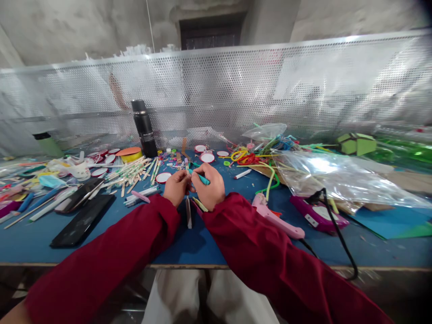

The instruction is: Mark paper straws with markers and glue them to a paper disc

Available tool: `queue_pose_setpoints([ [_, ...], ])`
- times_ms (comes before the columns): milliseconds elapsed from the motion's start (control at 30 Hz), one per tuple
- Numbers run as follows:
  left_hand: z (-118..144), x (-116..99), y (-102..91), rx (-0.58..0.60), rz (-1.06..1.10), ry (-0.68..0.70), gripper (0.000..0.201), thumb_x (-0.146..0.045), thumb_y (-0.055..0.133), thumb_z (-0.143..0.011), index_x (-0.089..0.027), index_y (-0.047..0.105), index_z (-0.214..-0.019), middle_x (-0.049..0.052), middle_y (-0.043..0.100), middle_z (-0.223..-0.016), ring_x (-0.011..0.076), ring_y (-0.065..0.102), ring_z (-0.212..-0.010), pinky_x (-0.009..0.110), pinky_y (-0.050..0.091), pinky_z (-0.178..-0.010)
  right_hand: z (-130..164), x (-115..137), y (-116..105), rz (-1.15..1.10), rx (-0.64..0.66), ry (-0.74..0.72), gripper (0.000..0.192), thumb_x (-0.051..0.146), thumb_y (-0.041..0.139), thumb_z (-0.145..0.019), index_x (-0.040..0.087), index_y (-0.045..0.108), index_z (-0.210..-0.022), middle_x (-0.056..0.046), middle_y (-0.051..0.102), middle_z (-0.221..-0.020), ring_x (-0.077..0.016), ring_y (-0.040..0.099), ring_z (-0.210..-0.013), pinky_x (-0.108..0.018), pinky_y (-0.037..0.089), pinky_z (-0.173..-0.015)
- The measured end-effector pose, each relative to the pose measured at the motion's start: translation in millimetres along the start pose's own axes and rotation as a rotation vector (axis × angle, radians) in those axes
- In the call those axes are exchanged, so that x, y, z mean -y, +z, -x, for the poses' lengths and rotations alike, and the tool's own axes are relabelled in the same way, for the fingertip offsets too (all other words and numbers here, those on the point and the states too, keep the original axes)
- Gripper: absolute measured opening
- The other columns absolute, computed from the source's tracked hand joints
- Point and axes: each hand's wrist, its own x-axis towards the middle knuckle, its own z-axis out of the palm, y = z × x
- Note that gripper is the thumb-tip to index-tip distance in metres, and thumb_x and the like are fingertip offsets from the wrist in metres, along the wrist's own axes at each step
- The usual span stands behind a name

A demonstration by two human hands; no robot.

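My left hand (pixel 177 187) is closed in a pinch around a narrow pale stick (pixel 186 165), whose upper end shows above the fingertips. In my right hand (pixel 210 185) is a teal marker pen (pixel 203 179), held in a writing grip with its front end close to the stick. Both hands nearly touch over the middle of the blue table. Just below them lies a flat pale craft stick (pixel 189 213), with a yellowish stick (pixel 200 204) beside it, partly under my right hand. The fingers hide the pen's tip.
Left are a pile of craft sticks (pixel 135 173), a black phone (pixel 83 221) and a black bottle (pixel 144 128). Right are a pink glue gun (pixel 278 218), a purple box (pixel 317 213) with a black cable, and clear plastic sheeting (pixel 337 175). A perforated metal panel (pixel 229 94) stands behind.
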Motion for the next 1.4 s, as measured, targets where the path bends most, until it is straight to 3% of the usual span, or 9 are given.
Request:
queue_pose_setpoints([
  [1400, 0.2, 4.2, 1.2, -0.005, -0.012, -0.036, 0.023, -0.036, 0.071, -0.075, -0.016, 0.064, -0.083, -0.005, 0.055, -0.055, 0.0081, 0.050, -0.040, 0.019, 0.035, -0.038, -1.6, -5.5, 1.3, 0.025, -0.006, 0.013, 0.011, 0.027, 0.056, -0.083, 0.025, 0.054, -0.073, 0.002, 0.062, -0.071, -0.0173, 0.057, -0.074, -0.030, 0.041, -0.071],
])
